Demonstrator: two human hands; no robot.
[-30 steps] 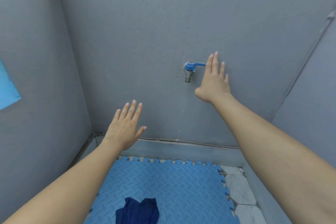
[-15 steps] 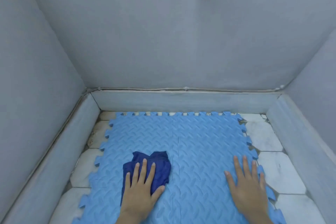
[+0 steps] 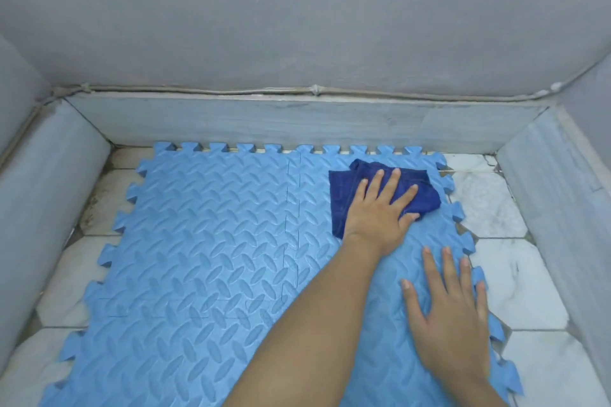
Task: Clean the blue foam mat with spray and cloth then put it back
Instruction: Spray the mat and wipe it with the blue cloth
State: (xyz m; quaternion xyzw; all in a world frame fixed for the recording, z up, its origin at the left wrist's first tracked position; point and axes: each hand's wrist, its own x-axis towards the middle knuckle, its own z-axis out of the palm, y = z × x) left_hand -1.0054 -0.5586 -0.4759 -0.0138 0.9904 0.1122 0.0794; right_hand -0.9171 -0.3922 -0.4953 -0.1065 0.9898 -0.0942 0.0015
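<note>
- Since the earlier frame, the dark blue cloth (image 3: 393,195) has been carried from the near-left part of the blue foam mat (image 3: 205,241) to its far-right corner, with the left arm now crossed over.
- The left hand (image 3: 380,211) is laid flat on the cloth, fingers (image 3: 393,182) spread, pressing rather than pinching.
- The right hand (image 3: 449,317) is planted on the mat's right edge, fingers spread, nothing held.
- The mat is found flat on the tiled floor (image 3: 515,274), against the skirting below the grey wall (image 3: 297,10).
- Wiping is judged under way; much of the surface remains to be covered.
- No spray bottle is in view; putting the mat back is outstanding.
</note>
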